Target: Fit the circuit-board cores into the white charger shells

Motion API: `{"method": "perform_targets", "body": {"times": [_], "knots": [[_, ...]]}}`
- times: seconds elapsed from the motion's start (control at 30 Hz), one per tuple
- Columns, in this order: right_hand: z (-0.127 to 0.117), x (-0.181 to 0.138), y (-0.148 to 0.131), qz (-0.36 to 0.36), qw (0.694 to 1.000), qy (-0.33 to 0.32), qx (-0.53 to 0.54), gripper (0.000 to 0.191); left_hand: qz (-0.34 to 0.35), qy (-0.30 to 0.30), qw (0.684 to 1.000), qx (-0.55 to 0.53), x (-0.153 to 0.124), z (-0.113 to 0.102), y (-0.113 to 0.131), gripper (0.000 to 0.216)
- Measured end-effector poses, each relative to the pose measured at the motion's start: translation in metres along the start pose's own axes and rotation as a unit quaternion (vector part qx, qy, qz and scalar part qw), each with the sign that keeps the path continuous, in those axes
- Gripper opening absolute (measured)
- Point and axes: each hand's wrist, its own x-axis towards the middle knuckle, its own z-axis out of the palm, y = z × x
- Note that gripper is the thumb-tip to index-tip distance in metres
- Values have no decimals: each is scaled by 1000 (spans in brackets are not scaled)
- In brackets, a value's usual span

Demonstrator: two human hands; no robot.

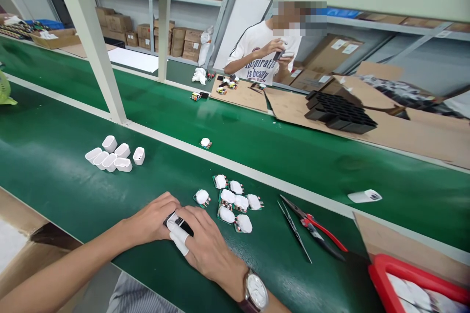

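Observation:
My left hand (152,220) and my right hand (205,247) meet at the near edge of the green mat (73,190). Together they close on a small white and black part (175,220); a white finger cot covers one right finger. A wristwatch (256,289) sits on my right wrist. Just right of my hands lies a cluster of several small circuit boards with white tops (233,203). A group of several empty white plastic shells (113,155) lies to the left, farther back.
Red-handled cutters (316,227) and tweezers (293,230) lie right of the boards. A red tray (407,283) sits at the lower right. One lone board (205,143) and a white casing (364,196) rest on the belt. A person (264,56) sits across beside black trays (340,110).

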Motion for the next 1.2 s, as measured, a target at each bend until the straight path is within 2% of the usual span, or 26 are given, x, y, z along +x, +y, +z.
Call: {"method": "perform_targets", "body": {"times": [0.1,0.17,0.27,0.33,0.37,0.43,0.5,0.7,0.77,0.83,0.9,0.97,1.03,1.1,1.2], "knots": [[-2,2,-1,24,999,-5,43,24,2,-2,1000,-4,1,-1,0,24],[-5,3,-1,64,993,20,94,31,-13,-11,1000,-5,1,-5,1,26],[-9,1,4,98,987,51,117,45,-46,-9,999,-3,-5,-14,7,60],[-10,0,8,82,991,38,97,44,-45,19,999,8,-12,-20,12,73],[-10,-1,10,67,994,24,85,42,-33,32,999,23,-15,-22,15,67],[-10,0,11,40,997,0,64,38,5,43,997,71,-22,-23,20,39],[-10,2,11,38,998,-8,58,38,32,45,991,120,-27,-22,24,21],[-18,-6,14,82,995,38,42,36,51,84,980,172,-28,-15,34,16],[-26,-13,20,82,994,68,21,37,43,88,980,174,-25,-14,35,15],[-34,-22,30,77,993,88,1,40,9,83,988,128,-21,-16,35,13],[-45,-33,42,79,991,102,-26,42,-68,90,994,14,-16,-21,33,10],[-54,-45,57,89,987,114,-67,43,-167,110,972,-119,-8,-27,29,17],[-63,-59,72,109,981,122,-109,45,-225,130,945,-196,5,-33,24,23],[-68,-73,86,135,973,125,-139,48,-213,137,950,-184,27,-39,15,26],[-72,-88,101,175,960,132,-174,51,-145,135,980,6,80,-48,-8,22]]}}
